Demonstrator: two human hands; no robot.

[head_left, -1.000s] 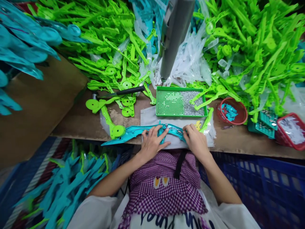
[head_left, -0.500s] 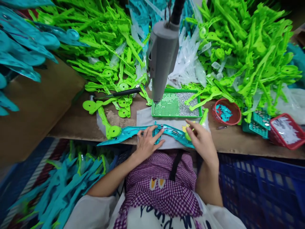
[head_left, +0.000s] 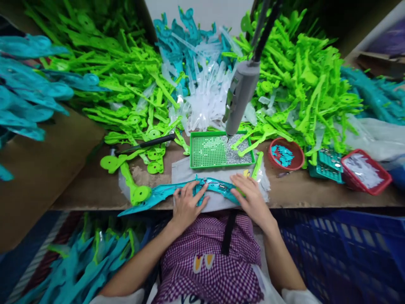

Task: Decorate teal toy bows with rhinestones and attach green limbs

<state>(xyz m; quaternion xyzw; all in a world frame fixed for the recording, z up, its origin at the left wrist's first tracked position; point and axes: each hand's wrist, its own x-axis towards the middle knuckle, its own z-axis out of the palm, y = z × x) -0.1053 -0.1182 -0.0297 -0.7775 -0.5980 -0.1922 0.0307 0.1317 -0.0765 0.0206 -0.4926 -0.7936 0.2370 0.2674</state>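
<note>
A long, curved blue plastic shell (head_left: 164,193) lies across the front of the bench, with thin wires and small fittings in its middle. My left hand (head_left: 189,203) grips it near the middle, fingertips on the shell and thumb along the near edge. At the shell's right end, my right hand (head_left: 253,199) lies with fingers stretched out over a green round piece (head_left: 241,192), mostly hidden. A green arm-like part (head_left: 141,195) with a disc end touches the shell's left portion. Beneath the shell is a grey cloth (head_left: 182,171).
A grey electric screwdriver (head_left: 242,97) hangs above a green tray (head_left: 205,164) of small screws. A black-handled tool (head_left: 156,140) lies left. Red baskets hold blue bits (head_left: 282,156) and white pieces (head_left: 363,169). Green parts (head_left: 126,84) are heaped behind; a blue crate (head_left: 344,240) stands below right.
My right hand has come down onto the shell's right end from just beside it. My left hand stays on the shell. The camera view has shifted, and the hanging screwdriver appears farther right.
</note>
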